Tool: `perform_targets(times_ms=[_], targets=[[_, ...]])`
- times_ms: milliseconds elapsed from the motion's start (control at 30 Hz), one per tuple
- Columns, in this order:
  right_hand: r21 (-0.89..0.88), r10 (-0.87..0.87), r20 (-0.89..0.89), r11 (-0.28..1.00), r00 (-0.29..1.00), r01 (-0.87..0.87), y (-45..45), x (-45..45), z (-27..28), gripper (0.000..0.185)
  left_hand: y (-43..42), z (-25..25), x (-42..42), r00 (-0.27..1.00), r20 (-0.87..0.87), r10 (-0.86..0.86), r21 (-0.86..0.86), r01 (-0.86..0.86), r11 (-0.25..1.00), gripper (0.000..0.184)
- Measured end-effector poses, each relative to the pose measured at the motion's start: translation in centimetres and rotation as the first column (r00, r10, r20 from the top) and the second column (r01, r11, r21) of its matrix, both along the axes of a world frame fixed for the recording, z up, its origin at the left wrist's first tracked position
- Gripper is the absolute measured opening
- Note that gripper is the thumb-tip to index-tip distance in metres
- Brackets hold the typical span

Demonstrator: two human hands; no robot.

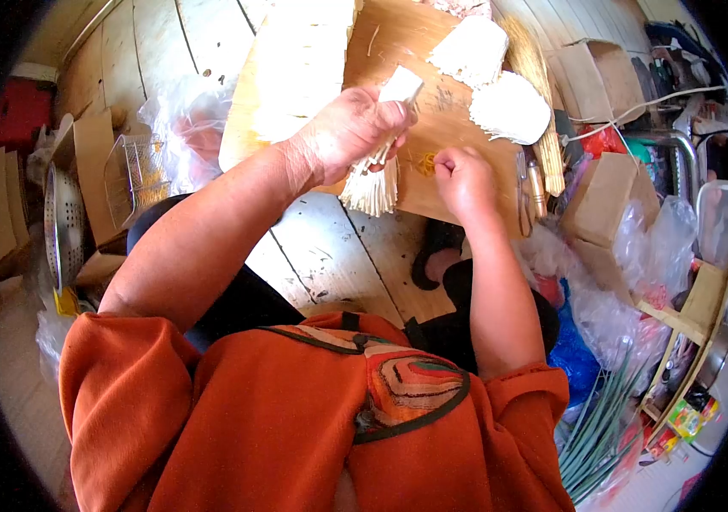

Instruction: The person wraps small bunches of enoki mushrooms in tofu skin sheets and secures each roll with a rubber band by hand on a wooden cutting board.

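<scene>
My left hand (pixel 354 132) is closed around a bundle of thin white strands (pixel 371 189). The bundle's pale, flat end (pixel 401 85) sticks up past my thumb, and its loose ends fan out below, near the board's front edge. My right hand (pixel 465 181) is curled into a fist at the right, apart from the bundle; whatever its fingers hold, if anything, is hidden. Between both hands, yellow rubber bands (pixel 426 162) lie on the wooden board (pixel 449 128). Two white stringy clumps, an upper one (pixel 470 51) and a lower one (pixel 511 107), rest beyond my right hand.
More white bundles (pixel 300 68) cover the board's left side. Along its right edge lie a long tan bunch (pixel 539 102), scissors (pixel 523 192) and a wooden-handled tool (pixel 537 186). Plastic bags (pixel 189 136), a colander (pixel 64 226), cardboard boxes (pixel 607 200) and green onions (pixel 599 435) stand around.
</scene>
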State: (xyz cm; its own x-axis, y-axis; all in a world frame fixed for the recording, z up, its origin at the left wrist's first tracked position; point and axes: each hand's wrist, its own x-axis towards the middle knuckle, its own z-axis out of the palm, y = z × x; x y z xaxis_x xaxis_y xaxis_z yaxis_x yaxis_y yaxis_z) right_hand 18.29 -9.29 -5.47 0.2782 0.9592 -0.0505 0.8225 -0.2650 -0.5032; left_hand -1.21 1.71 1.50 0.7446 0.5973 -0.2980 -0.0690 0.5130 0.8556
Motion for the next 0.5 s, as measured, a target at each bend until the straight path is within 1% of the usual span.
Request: perform_targets(times_ms=[33, 67, 100, 133, 167, 200, 233, 267, 300, 333, 367, 400, 433, 500], targets=[[0.000, 0.004, 0.001, 1.000, 1.000, -0.004, 0.0, 0.2, -0.3, 0.010, 0.0, 0.0, 0.0, 0.998, -0.048, -0.046, -0.005, 0.046, 0.999, 0.041], [0.006, -0.045, -0.067, 0.999, 0.997, 0.046, 0.0, 0.6, -0.8, 0.009, -0.2, 0.0, 0.2, 0.991, -0.096, -0.093, -0.013, 0.092, 0.996, 0.039], [0.010, -0.094, -0.135, 0.995, 0.986, 0.097, 0.1, 0.7, -0.7, 0.008, -0.6, 0.1, 0.6, 0.986, -0.164, -0.036, -0.076, 0.024, 0.997, 0.028], [0.011, -0.093, -0.133, 0.995, 0.987, 0.095, 0.1, 0.9, -0.6, 0.008, -0.6, 0.0, 0.8, 0.986, -0.162, -0.034, -0.075, 0.023, 0.997, 0.028], [-0.068, -0.202, -0.308, 0.979, 0.930, 0.190, 0.2, 1.1, -0.4, 0.008, -0.7, -0.2, 1.0, 0.979, -0.203, -0.031, -0.060, 0.019, 0.998, 0.024], [-0.161, -0.312, -0.463, 0.950, 0.830, 0.267, 0.3, 1.2, 0.1, 0.010, -0.7, -0.4, 1.1, 0.970, -0.243, -0.027, -0.044, 0.017, 0.999, 0.020], [-0.158, -0.309, -0.461, 0.951, 0.832, 0.267, 0.5, 0.9, 1.5, 0.010, -0.8, -0.4, 1.3, 0.977, -0.211, -0.023, -0.028, 0.017, 0.999, 0.022], [-0.231, -0.391, -0.555, 0.920, 0.734, 0.315, 0.6, 0.4, 3.2, 0.011, -1.0, -0.5, 1.5, 0.978, -0.207, -0.021, -0.025, 0.017, 1.000, 0.022], [-0.309, -0.466, -0.633, 0.884, 0.618, 0.350, 0.6, 0.0, 4.3, 0.013, -1.1, -0.6, 1.8, 0.970, -0.240, -0.028, 0.000, 0.029, 1.000, 0.023], [-0.305, -0.462, -0.633, 0.886, 0.621, 0.348, 0.5, 0.2, 4.7, 0.013, -1.2, -0.8, 2.1, 0.961, -0.275, -0.033, 0.024, 0.041, 0.999, 0.026], [-0.324, -0.446, -0.748, 0.891, 0.490, 0.317, 0.3, 0.4, 4.9, 0.013, -1.3, -1.0, 2.3, 0.961, -0.271, -0.046, -0.016, 0.043, 0.999, 0.029], [-0.340, -0.425, -0.839, 0.897, 0.341, 0.283, 0.1, 0.5, 5.1, 0.014, -1.4, -0.9, 2.4, 0.961, -0.272, -0.044, -0.016, 0.041, 0.999, 0.029], [-0.339, -0.424, -0.839, 0.898, 0.341, 0.281, -0.1, 0.4, 5.4, 0.014, -1.5, -0.6, 2.5, 0.954, -0.292, -0.067, -0.002, 0.069, 0.998, 0.029], [-0.280, -0.329, -0.917, 0.933, 0.224, 0.224, -0.4, 0.0, 6.0, 0.012, -1.8, -0.6, 2.8, 0.942, -0.319, -0.099, 0.039, 0.118, 0.992, 0.030]])
